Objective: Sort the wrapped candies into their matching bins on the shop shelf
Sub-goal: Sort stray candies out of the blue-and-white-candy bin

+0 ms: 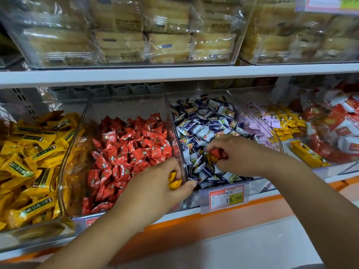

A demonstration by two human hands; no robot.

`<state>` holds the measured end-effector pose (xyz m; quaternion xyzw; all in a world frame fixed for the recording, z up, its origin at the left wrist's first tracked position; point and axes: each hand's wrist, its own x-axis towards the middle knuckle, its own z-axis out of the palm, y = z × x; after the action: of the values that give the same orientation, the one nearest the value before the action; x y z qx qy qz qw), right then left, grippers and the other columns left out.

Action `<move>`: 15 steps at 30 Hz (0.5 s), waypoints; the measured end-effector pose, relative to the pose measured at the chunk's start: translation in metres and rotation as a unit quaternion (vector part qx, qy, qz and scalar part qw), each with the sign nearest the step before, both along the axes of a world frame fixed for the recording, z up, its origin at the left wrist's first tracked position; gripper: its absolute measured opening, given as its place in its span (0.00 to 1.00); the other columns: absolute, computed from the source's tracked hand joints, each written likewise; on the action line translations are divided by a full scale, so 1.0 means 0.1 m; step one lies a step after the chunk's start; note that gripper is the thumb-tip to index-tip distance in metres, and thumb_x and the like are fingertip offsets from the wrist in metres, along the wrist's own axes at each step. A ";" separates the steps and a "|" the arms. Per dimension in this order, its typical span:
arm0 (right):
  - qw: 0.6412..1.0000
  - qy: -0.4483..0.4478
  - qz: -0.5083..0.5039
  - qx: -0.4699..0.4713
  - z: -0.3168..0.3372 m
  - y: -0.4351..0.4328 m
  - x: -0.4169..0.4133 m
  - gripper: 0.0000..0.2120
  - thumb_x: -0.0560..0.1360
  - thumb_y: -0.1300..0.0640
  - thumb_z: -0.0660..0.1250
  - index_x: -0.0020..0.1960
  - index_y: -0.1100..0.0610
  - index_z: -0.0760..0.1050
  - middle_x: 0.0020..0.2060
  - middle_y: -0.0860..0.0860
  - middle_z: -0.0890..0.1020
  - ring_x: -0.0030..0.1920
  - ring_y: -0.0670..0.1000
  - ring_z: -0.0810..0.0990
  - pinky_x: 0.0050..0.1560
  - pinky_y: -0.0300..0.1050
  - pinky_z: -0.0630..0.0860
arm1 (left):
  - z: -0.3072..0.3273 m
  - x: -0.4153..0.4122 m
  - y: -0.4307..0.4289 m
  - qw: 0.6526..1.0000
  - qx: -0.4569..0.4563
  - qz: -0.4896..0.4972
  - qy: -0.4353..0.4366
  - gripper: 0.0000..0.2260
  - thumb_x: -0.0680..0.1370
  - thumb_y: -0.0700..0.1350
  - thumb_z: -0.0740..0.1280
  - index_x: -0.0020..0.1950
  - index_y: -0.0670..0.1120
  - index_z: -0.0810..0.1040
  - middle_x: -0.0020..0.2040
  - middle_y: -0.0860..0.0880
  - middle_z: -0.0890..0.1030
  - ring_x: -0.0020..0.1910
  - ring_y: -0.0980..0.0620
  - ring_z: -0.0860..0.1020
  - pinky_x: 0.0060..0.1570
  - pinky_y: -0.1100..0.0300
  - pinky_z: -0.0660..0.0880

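Clear plastic bins stand side by side on the lower shelf. The left bin [64,152] holds yellow candies, the middle bin [126,105] red candies, and the third bin [229,96] blue-and-white candies. My left hand [155,189] is over the wall between the red and blue-white bins and holds yellow-wrapped candies [173,181] in its curled fingers. My right hand [240,154] is inside the blue-white bin and pinches a red-wrapped candy [218,153] among the blue-white ones.
To the right are pink and yellow packets [279,123] and red-and-white packs [334,131]. A price tag [226,196] hangs on the front of the blue-white bin. The upper shelf [174,74] carries clear boxes of wrapped pastries [136,32].
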<state>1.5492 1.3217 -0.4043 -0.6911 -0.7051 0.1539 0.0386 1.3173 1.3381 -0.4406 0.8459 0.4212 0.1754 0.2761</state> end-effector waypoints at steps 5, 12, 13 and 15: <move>0.999 -0.046 0.006 0.019 -0.09 0.05 -0.06 0.20 0.77 0.48 0.67 0.68 0.48 0.70 0.62 0.48 0.71 0.57 0.49 0.72 0.54 0.40 0.70 | 0.01 0.00 -0.01 1.000 0.003 0.000 0.009 0.19 0.70 0.69 0.60 0.43 0.54 0.69 0.33 0.51 0.74 0.28 0.55 0.69 0.31 0.57 0.68; 0.997 -0.068 0.014 0.015 -0.14 0.07 -0.08 0.21 0.78 0.53 0.66 0.70 0.48 0.70 0.65 0.48 0.74 0.62 0.51 0.72 0.57 0.42 0.69 | 0.01 0.00 -0.02 1.000 0.007 0.007 0.021 0.19 0.70 0.69 0.60 0.43 0.54 0.68 0.35 0.51 0.76 0.29 0.55 0.69 0.31 0.58 0.67; 0.998 -0.064 0.011 0.015 -0.14 0.08 -0.09 0.20 0.78 0.54 0.66 0.70 0.49 0.71 0.66 0.48 0.73 0.62 0.51 0.72 0.58 0.43 0.69 | 0.01 0.00 -0.02 1.000 0.004 0.006 0.020 0.19 0.70 0.69 0.60 0.43 0.54 0.68 0.35 0.50 0.76 0.29 0.55 0.69 0.31 0.57 0.67; 0.998 -0.055 0.008 0.007 -0.14 0.10 -0.11 0.19 0.79 0.57 0.64 0.69 0.50 0.71 0.66 0.48 0.71 0.61 0.52 0.73 0.58 0.45 0.71 | 0.01 -0.01 -0.01 1.000 -0.006 0.004 0.018 0.20 0.69 0.70 0.59 0.44 0.55 0.69 0.36 0.51 0.77 0.29 0.55 0.70 0.32 0.56 0.69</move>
<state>1.5384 1.3322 -0.4182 -0.6929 -0.7125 0.1110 0.0029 1.3165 1.3369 -0.4392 0.8454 0.4308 0.1591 0.2729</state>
